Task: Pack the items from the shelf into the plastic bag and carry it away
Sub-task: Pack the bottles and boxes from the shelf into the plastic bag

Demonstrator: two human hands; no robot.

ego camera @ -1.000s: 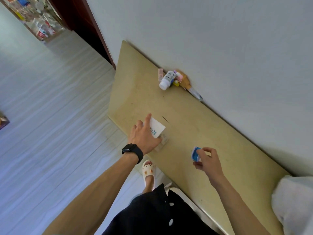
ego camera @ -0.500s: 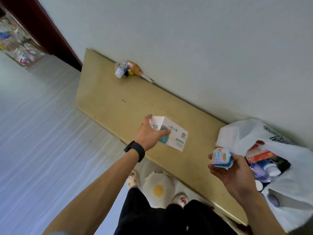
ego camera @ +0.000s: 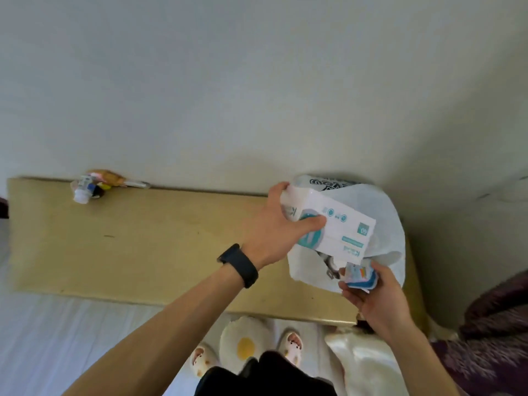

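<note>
My left hand [ego camera: 274, 232] grips a white box with teal print [ego camera: 340, 227] and holds it over the mouth of the white plastic bag [ego camera: 388, 224], which sits at the right end of the tan shelf [ego camera: 137, 247]. A small blue and white tub [ego camera: 360, 275] is pinched in my right hand [ego camera: 374, 298] at the bag's near edge. The box hides most of what lies inside the bag. A small cluster of leftover items, among them a white bottle [ego camera: 81, 190], lies at the shelf's far left against the wall.
The shelf runs along a pale wall [ego camera: 257, 95]. Below its front edge lie a fried-egg cushion [ego camera: 243, 341] and my slippers [ego camera: 291, 345]. A dark purple fuzzy blanket [ego camera: 491, 338] and a cream cloth [ego camera: 360, 358] fill the lower right.
My left hand carried the white box rightward from mid-shelf to over the bag. My right hand brought the small tub up to the bag's near edge. The view swung right.
</note>
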